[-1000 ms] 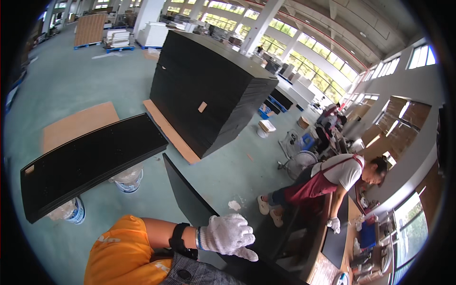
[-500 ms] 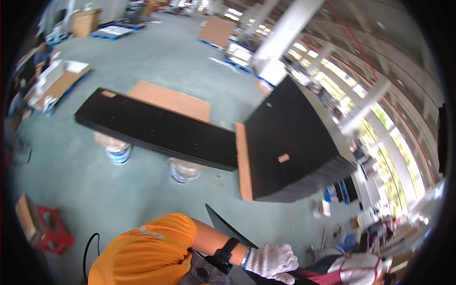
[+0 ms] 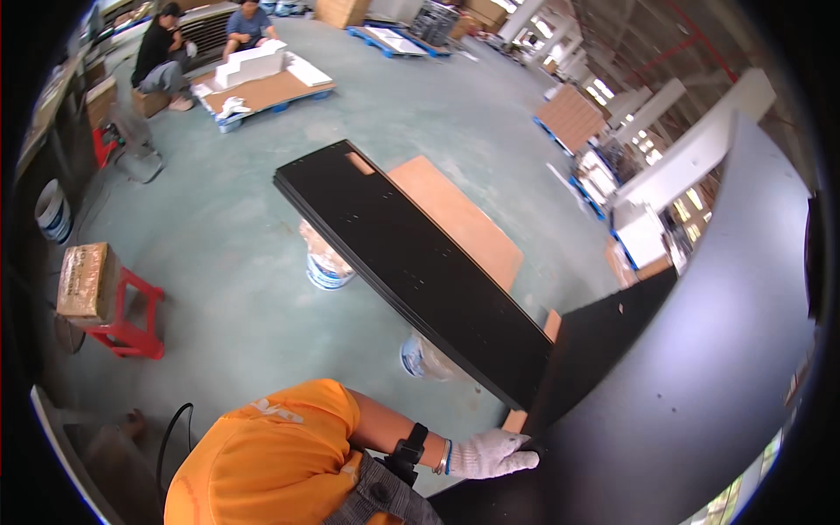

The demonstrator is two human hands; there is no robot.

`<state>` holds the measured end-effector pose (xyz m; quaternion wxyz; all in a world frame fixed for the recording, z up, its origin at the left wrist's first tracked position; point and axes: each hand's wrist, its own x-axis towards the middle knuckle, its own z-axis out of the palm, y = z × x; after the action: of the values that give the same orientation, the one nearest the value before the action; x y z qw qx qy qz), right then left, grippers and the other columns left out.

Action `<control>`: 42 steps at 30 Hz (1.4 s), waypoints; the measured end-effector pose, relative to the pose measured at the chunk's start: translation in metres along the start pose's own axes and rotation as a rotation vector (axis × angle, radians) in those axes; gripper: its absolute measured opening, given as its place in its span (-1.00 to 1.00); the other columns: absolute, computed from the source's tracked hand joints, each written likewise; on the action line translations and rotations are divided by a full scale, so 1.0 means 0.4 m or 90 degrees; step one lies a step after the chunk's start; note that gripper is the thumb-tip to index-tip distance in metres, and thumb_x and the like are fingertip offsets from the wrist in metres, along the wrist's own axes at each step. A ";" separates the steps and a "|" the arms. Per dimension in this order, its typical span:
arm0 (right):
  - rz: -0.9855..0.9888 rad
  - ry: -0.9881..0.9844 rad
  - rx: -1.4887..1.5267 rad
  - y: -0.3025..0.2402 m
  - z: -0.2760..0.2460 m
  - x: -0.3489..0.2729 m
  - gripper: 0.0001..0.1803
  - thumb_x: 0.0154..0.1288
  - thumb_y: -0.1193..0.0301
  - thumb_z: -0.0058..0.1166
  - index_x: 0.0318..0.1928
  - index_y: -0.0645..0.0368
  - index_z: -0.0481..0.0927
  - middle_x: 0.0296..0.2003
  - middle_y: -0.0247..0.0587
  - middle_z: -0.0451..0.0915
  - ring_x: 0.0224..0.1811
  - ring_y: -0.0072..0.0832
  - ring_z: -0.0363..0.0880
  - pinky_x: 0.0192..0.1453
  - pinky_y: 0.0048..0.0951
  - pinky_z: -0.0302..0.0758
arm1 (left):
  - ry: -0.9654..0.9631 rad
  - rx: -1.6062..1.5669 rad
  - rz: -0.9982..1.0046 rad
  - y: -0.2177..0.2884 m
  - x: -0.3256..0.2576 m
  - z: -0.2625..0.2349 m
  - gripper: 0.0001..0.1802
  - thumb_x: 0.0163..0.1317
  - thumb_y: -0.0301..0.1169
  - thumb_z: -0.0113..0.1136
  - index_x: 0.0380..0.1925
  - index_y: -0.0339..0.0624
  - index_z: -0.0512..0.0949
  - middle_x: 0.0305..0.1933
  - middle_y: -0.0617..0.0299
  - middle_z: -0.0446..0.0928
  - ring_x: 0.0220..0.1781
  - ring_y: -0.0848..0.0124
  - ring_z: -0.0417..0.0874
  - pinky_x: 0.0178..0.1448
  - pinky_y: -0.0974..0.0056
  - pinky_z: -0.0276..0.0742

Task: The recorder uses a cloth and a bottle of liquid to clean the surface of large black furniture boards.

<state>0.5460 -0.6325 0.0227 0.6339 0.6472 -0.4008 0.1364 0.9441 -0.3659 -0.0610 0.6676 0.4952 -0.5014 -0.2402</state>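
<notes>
A large smooth black panel (image 3: 674,394) fills the right side close to me, its long edge bowed by the lens. My left hand (image 3: 494,455), in a white knit glove, is closed on the panel's near-left edge, thumb pointing right; the fingertips are partly hidden. My right hand does not show. Past the held panel lies a stack of long black boards (image 3: 411,271), raised off the floor on wrapped buckets (image 3: 329,267). The right end of the stack meets another black surface (image 3: 604,332), partly covered by the held panel.
A cardboard sheet (image 3: 464,219) lies behind the stack. At left, a carton (image 3: 87,284) sits on a red stool (image 3: 144,315). Two people sit at the far left by a pallet (image 3: 271,92) with white blocks. A pale-edged panel (image 3: 66,464) stands at lower left.
My view has swung left, so the board stack appears farther right and more steeply slanted. The held panel has come up and now covers much of the large black block at right.
</notes>
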 end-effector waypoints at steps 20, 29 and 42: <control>-0.111 -0.426 1.027 -1.298 -0.476 1.059 -0.30 0.39 -0.12 -0.17 -0.18 0.40 0.62 -0.21 0.14 0.65 -0.13 -0.04 0.59 0.03 -0.18 0.45 | 0.138 0.116 -0.565 -0.430 -0.040 -0.639 -0.19 0.31 0.34 -0.24 0.18 -0.14 0.36 -0.33 0.10 0.66 -0.16 0.18 0.68 -0.02 0.19 0.52; -0.527 -0.490 0.763 -1.828 -0.632 1.160 -0.17 0.41 -0.22 -0.51 0.00 0.24 0.62 0.08 0.10 0.55 0.20 -0.01 0.46 0.28 -0.03 0.33 | 0.457 -0.230 -0.709 -0.467 0.017 -0.683 -0.19 0.36 0.28 -0.27 -0.24 -0.27 0.68 -0.25 0.09 0.71 -0.17 0.36 0.72 -0.02 0.29 0.59; -0.729 -0.574 0.748 -2.165 -0.693 1.057 -0.22 0.41 -0.20 -0.52 0.04 0.18 0.57 0.12 0.03 0.53 0.23 -0.09 0.45 0.28 -0.03 0.33 | 0.530 -0.288 -0.920 -0.492 0.062 -0.753 -0.12 0.33 0.33 -0.27 0.00 -0.37 0.54 -0.17 0.07 0.63 -0.31 0.33 0.58 -0.23 0.29 0.47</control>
<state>1.5082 -0.6293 -0.2596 -0.0398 0.9544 -0.0958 -0.2801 1.2615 -0.3370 -0.2298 0.5631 0.5954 0.2815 -0.4992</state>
